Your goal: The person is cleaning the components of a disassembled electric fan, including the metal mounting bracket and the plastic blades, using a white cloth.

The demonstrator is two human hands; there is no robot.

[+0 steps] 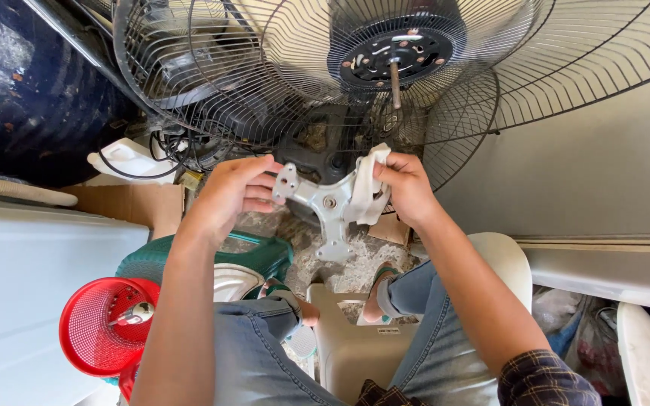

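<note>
Red basket — wire fan guards

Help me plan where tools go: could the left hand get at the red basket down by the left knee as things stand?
Probably yes. The red basket sits open-topped just below the left forearm, with nothing over it. But the left hand now grips one arm of the grey three-armed bracket, so it would have to let go first.

Blue jeans; dark plaid sleeve on right arm; green sandals.

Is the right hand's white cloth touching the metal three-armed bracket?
Touching. The head view shows the white cloth in the right hand wrapped over one arm of the bracket.
</note>
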